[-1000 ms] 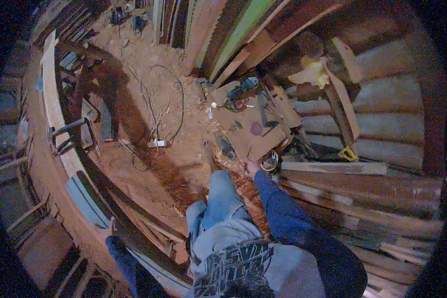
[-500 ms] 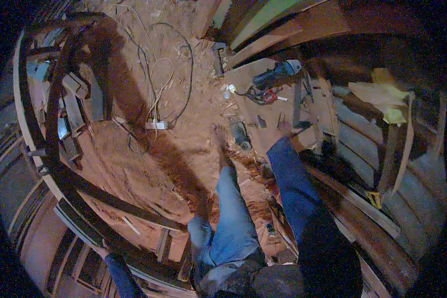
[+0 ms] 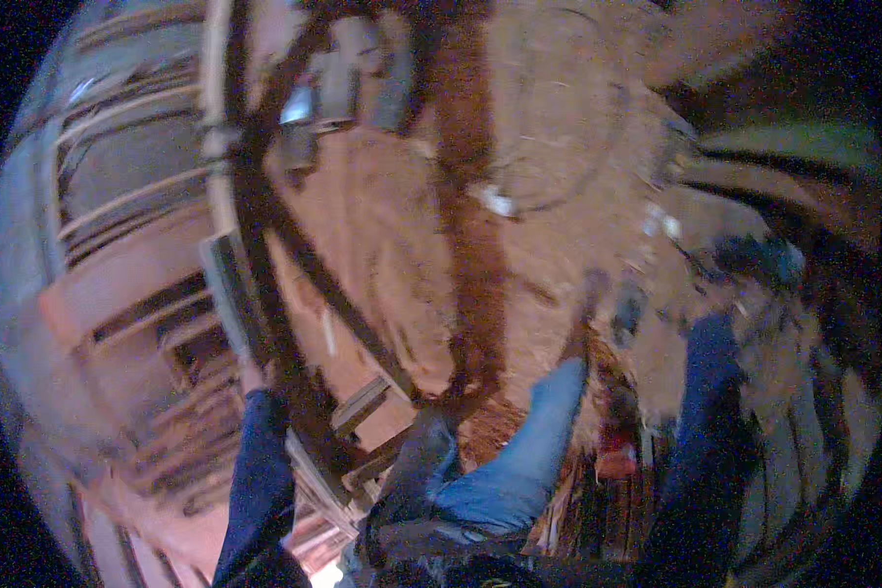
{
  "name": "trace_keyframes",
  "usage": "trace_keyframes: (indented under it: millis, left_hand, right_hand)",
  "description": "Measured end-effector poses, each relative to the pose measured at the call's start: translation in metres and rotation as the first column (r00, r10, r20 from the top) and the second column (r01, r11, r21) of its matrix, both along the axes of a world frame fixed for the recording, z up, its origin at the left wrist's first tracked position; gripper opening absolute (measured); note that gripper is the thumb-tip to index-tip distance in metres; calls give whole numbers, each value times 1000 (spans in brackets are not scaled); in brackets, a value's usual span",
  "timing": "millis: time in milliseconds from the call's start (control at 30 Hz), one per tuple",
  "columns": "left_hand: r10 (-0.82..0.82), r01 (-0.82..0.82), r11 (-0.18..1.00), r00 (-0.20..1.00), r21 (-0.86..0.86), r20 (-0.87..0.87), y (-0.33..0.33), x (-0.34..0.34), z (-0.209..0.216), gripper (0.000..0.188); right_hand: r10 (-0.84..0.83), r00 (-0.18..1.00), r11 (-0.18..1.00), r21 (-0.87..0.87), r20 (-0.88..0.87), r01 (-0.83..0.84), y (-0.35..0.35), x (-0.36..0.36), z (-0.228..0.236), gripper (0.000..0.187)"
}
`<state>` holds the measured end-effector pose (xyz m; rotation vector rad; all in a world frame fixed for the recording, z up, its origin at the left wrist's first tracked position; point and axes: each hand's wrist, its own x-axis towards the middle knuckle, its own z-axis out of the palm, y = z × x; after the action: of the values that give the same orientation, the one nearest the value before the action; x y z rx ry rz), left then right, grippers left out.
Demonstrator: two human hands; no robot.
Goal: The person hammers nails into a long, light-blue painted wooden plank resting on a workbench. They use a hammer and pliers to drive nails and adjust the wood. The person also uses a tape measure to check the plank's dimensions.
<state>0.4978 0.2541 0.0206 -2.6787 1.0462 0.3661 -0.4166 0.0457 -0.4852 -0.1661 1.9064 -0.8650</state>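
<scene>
At the left, my left hand point(image 3: 254, 375) is closed on the lower end of a narrow pale grey plank point(image 3: 227, 294), which runs along a dark timber beam point(image 3: 265, 284). My right hand point(image 3: 723, 316) is reached forward at the right, low over the ground; motion blur hides its fingers. Just beyond it lies a blue and black power tool point(image 3: 762, 263). A dark elongated object point(image 3: 628, 312) rests on the ground between my bare foot point(image 3: 594, 289) and my right hand.
Reddish dirt ground point(image 3: 382, 225) spreads ahead, with a white power strip point(image 3: 498, 202) and cord on it. Wood offcuts point(image 3: 335, 83) lie beyond the timber frame. Slatted timber point(image 3: 147, 206) stands at far left. Long boards point(image 3: 794, 186) lean at upper right.
The view has swung left, so the scene has shifted rightward and blurred. My left hand stays at the same plank end. My right hand remains near the power tool, its fingers no longer distinct.
</scene>
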Motion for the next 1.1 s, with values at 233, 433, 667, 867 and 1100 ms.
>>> trace_keyframes:
  millis: [233, 433, 667, 867, 1100]
  left_hand:
    - [-166, 85, 965, 931, 248, 325, -22, -66, 6, 97]
    - [76, -128, 973, 964, 193, 257, -47, -105, 15, 98]
    - [126, -145, 981, 981, 128, 148, -53, -117, 33, 94]
    - [134, -132, 991, 989, 37, -65, -58, -112, 67, 90]
    - [-479, 9, 824, 544, -566, -689, -124, -131, 99, 86]
  right_hand:
    - [12, 1000, 1000, -7, -21, -12, -2, -10, 25, 34]
    - [40, 997, 999, -19, -61, -41, 38, 18, 111, 40]
    - [414, 874, 910, -130, 254, -393, 119, 208, 252, 47]
    - [915, 402, 374, -329, -19, -867, 79, 367, 418, 51]
    - [881, 68, -168, -442, -469, -881, 24, 545, 579, 44]
